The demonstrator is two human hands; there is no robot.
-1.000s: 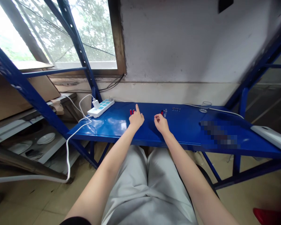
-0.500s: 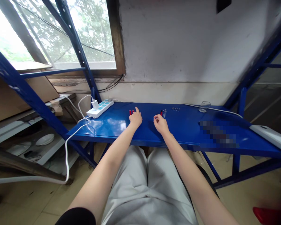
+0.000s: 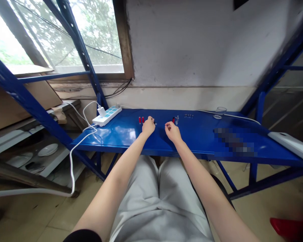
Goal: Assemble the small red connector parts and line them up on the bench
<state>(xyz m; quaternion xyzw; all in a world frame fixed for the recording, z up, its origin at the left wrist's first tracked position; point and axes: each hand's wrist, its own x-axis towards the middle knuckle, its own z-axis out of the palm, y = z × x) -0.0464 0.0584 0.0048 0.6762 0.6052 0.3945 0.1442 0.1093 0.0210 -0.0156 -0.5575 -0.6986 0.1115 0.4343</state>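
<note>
My left hand (image 3: 148, 127) is low over the blue table (image 3: 197, 137), fingers curled in. A small dark and clear piece (image 3: 155, 123) shows at its right edge, its kind too small to tell. Just left of this hand stand two small red cylinders, a left one (image 3: 139, 120) and a right one (image 3: 142, 120). My right hand (image 3: 173, 131) has its fingertips pinched together; what they hold, if anything, is hidden. Right behind it are a small red and black piece (image 3: 173, 119) and a small clear bottle-like piece (image 3: 177, 120).
Several tiny metallic pieces (image 3: 189, 116) lie in a row toward the back. A clear glass (image 3: 220, 113) stands at the back right. A white power strip (image 3: 107, 116) with a plug sits at the left end. A blurred-out item (image 3: 233, 141) and a white device (image 3: 293, 145) are on the right.
My left hand has drawn in its extended index finger and now has its fingers curled, with a small piece showing at its edge. My right hand keeps nearly the same pose.
</note>
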